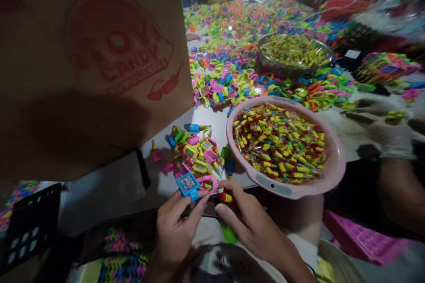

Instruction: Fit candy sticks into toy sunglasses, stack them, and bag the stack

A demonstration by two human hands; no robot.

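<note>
My left hand [177, 221] pinches a blue toy watch [188, 184] with a square, patterned face, above the table's near edge. A pink loop-shaped toy piece [212, 183] is right beside its fingertips; I cannot tell whether it is held too. Between the thumb and forefinger of my right hand [244, 214] is a small yellow and red candy tube [226, 197]. Just beyond both hands lies a small heap of toy watches [199, 154] in yellow, pink, green and blue. To its right, a pink basin [285, 192] holds many yellow and red wrapped tubes [279, 141].
A large cardboard box [133, 128] blocks the left side. Behind the basin spreads a wide pile of colourful toy pieces [226, 79] with a clear bowl [295, 68] of yellow pieces. A co-worker's gloved hand [395, 137] is at the right. A pink crate [361, 239] stands below.
</note>
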